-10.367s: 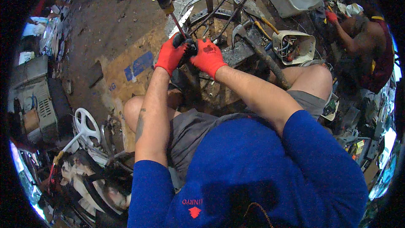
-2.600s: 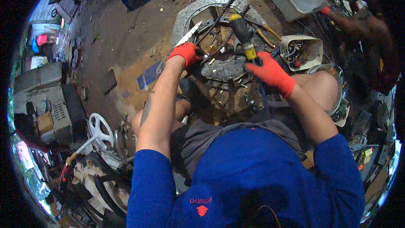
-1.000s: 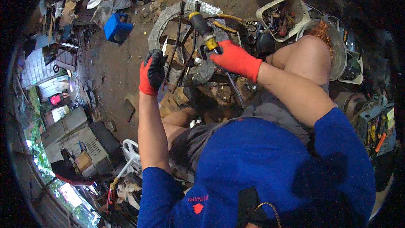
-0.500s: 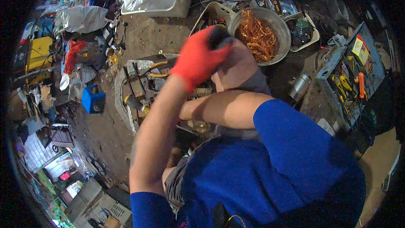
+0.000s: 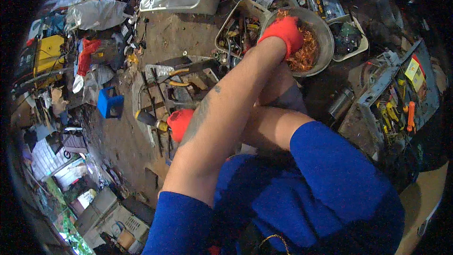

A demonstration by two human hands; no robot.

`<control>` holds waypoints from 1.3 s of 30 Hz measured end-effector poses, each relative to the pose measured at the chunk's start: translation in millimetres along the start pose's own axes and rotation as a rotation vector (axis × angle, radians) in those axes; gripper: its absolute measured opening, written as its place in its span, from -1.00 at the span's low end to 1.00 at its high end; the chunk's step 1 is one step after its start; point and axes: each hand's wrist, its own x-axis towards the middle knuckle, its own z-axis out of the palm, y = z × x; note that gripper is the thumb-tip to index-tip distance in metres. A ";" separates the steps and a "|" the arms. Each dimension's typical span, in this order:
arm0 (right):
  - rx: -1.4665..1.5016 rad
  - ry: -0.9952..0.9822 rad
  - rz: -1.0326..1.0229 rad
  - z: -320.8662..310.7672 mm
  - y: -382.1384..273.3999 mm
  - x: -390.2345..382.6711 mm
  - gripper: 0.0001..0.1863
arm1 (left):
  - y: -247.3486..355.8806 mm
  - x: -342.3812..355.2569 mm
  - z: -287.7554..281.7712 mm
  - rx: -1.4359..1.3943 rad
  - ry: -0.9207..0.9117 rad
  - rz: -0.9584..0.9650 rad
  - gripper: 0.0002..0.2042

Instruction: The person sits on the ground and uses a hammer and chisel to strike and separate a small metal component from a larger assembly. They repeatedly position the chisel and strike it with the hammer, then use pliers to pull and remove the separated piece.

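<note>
My left hand (image 5: 282,38), in a red glove with dark fingers, reaches over a round metal pan (image 5: 325,49). A tangle of copper wire (image 5: 304,59) fills the pan, and the hand is over its upper part. The fingers point down toward the wire and are mostly hidden. My right arm crosses beneath the left one. At its end my right hand (image 5: 179,125), also red-gloved, is closed around the end of a tool with a black-and-yellow handle (image 5: 150,119); the rest of that tool is hidden. Beside it, yellow-handled pliers (image 5: 179,78) lie on a cluttered metal tray (image 5: 153,73).
A white bin of scrap (image 5: 236,33) stands left of the pan, another white container (image 5: 349,40) to its right. A metal can (image 5: 340,103) and a grey toolbox (image 5: 370,108) are at right. A blue plastic box (image 5: 109,102) stands at left, near scrap piles.
My left hand has moved up and right, from above my knee to over the copper wire. My right hand, largely hidden before, now shows by the black-and-yellow handle. The view has shifted slightly.
</note>
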 end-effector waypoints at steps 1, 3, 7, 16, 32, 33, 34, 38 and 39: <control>0.005 0.004 0.005 -0.6 2.5 0.0 -0.45 | 2.0 -0.1 -4.1 -0.047 0.047 0.010 -0.50; 0.010 0.010 0.000 -4.2 6.1 1.3 -0.44 | 1.1 -1.6 -19.9 -0.067 0.107 0.038 -0.45; 0.000 0.002 -0.011 6.1 7.2 2.0 -0.43 | -25.2 -3.5 -49.6 -0.088 0.184 0.117 -0.39; 0.085 0.098 0.127 -31.7 24.5 -3.0 -0.42 | -108.6 -237.8 -187.8 -0.413 0.834 0.170 -0.73; -0.046 0.295 0.078 13.6 -4.1 8.6 -0.49 | -291.3 -468.1 25.7 0.268 0.554 -0.941 -0.49; -0.063 0.310 0.060 14.1 -0.4 7.9 -0.49 | -276.4 -448.3 25.6 0.274 0.503 -0.969 -0.45; -0.068 0.315 0.034 17.5 5.1 8.4 -0.49 | -264.4 -438.1 26.6 0.289 0.449 -1.010 -0.41; -0.177 0.305 0.056 34.3 2.1 4.0 -0.44 | -269.4 -418.5 76.2 0.254 0.538 -1.037 -0.28; -0.209 0.322 0.058 38.6 9.6 4.4 -0.43 | -270.9 -412.2 82.5 0.189 0.531 -1.052 -0.27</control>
